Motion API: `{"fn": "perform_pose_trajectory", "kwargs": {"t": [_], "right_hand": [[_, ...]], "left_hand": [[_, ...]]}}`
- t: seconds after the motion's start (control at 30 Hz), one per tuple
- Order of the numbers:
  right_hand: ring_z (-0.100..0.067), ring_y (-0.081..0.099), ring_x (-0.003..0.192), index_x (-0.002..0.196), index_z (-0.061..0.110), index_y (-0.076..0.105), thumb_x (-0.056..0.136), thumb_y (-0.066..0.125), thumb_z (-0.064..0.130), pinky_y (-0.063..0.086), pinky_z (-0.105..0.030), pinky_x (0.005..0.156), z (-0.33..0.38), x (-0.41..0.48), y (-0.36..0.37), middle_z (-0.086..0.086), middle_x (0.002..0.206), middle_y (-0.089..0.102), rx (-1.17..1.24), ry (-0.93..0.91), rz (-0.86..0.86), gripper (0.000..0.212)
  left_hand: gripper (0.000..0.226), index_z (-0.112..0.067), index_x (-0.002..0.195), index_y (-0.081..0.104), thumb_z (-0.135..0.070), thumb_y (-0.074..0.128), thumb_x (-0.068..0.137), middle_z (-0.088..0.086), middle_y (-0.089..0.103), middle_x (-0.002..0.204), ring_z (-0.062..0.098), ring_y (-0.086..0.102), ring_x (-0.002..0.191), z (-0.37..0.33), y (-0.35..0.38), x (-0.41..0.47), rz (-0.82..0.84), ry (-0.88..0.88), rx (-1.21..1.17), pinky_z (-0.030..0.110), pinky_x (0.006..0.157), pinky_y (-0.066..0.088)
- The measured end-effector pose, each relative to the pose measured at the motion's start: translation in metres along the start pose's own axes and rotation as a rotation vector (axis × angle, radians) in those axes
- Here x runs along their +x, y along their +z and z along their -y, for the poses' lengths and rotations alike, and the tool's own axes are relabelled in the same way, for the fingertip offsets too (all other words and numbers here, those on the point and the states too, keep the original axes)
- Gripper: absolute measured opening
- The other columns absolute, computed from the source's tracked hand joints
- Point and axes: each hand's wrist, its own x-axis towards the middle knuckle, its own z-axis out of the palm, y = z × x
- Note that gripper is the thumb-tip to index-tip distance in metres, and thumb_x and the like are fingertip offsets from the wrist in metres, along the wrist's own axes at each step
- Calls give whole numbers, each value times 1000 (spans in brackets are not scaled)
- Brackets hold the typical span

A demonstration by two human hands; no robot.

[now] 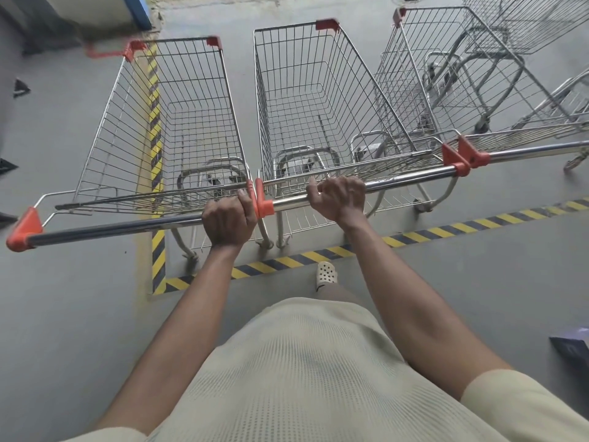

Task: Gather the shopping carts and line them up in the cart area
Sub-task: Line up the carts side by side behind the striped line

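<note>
Two empty wire shopping carts stand side by side in front of me. My left hand grips the right end of the left cart's handle bar. The fingers of my right hand curl round the left part of the middle cart's handle bar. The left cart straddles the yellow-black floor stripe on the left. The middle cart stands inside the marked area. A third cart is parked to its right, handle level with the others.
A yellow-black stripe runs across the grey floor under the handles. More carts stand at the back right. A wall with a blue edge is at the back left. A dark object lies on the floor at right.
</note>
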Motion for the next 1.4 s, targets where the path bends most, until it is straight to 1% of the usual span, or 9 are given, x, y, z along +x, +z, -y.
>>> {"fn": "perform_pose_trajectory", "kwargs": {"t": [0.27,0.5,0.77,0.9,1.0,1.1,1.2,1.3,1.4], "right_hand": [[-8,34,36,40,18,35,97,37,49,31,-20,55,-2,-3,1,13,37,22,44,-16,-60,65],[-6,33,34,41,17,42,97,34,49,43,-19,58,-4,-2,8,13,36,23,74,-16,-92,66],[-9,33,36,43,16,51,99,39,48,27,-17,53,-2,-4,7,14,37,22,9,3,-51,65],[-7,31,36,45,15,53,99,36,50,31,-19,55,-1,-3,7,13,37,25,22,16,-34,66],[-10,37,38,47,15,59,99,37,50,31,-20,56,-1,-4,6,13,37,25,43,18,-30,67],[-8,33,36,47,14,59,100,42,49,28,-23,58,-2,-5,6,14,38,24,63,4,-40,66],[-4,28,36,47,14,58,100,41,49,33,-25,62,-2,-6,7,15,37,25,83,19,-60,66],[-5,29,35,46,14,57,100,41,48,32,-25,63,-2,-8,7,15,37,24,96,13,-76,66],[-6,30,35,45,13,56,99,41,48,31,-26,64,-2,-8,8,15,37,25,109,12,-84,66]], "left_hand": [[55,-8,50,51,-21,37,101,10,47,45,20,34,38,1,2,0,14,2,-8,30,52,33],[50,-8,51,52,-17,44,99,10,48,45,22,37,37,2,0,0,18,12,0,30,52,38],[51,-8,56,56,-20,40,103,10,54,51,26,44,41,5,3,-2,45,-15,-33,36,56,42],[51,-8,61,56,-22,35,105,12,55,56,27,44,47,4,1,-4,67,-20,-79,37,59,39],[43,-7,68,57,-21,37,104,13,57,63,29,49,55,2,-3,-6,49,-28,-138,39,64,39],[25,-7,92,62,-29,49,98,11,62,88,29,55,80,-1,-6,-14,-3,13,-220,42,75,40],[46,-12,115,60,-50,58,90,15,57,115,32,53,103,-11,-4,-21,22,247,-108,44,86,39],[55,-20,113,63,-65,62,81,11,56,123,32,51,114,-22,1,-4,186,342,82,45,93,38],[26,-16,104,70,-29,73,81,10,61,126,33,52,116,-29,6,8,252,321,166,45,93,41]]}}
